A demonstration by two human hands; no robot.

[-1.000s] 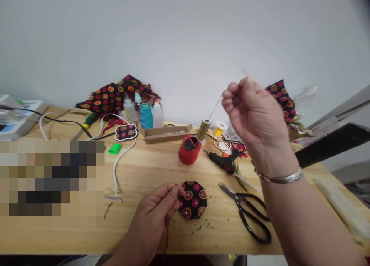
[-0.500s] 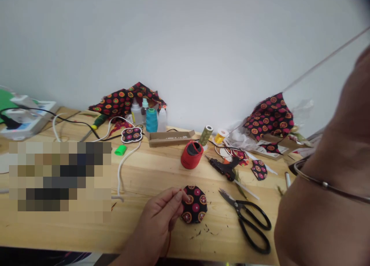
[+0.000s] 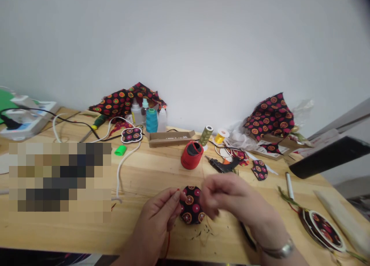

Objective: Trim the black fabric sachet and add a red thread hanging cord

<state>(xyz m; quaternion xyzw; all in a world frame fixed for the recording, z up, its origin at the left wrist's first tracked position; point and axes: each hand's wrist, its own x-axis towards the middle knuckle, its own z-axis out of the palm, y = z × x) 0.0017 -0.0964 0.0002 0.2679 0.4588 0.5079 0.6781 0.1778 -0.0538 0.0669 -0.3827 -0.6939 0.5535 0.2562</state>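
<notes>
In my left hand (image 3: 162, 216), thumb and forefinger pinch a red cord (image 3: 169, 241), whose tip pokes above the fingers and whose tail hangs toward the table edge. Just beyond those fingers is a round piece of black patterned fabric (image 3: 190, 206) with pink and orange circles. My right hand (image 3: 228, 196) is over the right edge of this piece, fingers curled together and blurred by motion. What it holds, if anything, I cannot make out. A fine thread shows faintly beside it. My right forearm covers most of the scissors (image 3: 248, 235).
A red container (image 3: 191, 156), a glue gun (image 3: 222, 165), thread spools (image 3: 206, 136) and bottles stand behind. Patterned cloth (image 3: 270, 116) is heaped at the back. Right are a white marker (image 3: 289, 186) and a round patterned piece (image 3: 325, 231). Cables and a power strip (image 3: 31, 121) lie left.
My right arm, raised high at the right with a line stretched across the wall, has come down and left to the round fabric. My left hand has barely moved.
</notes>
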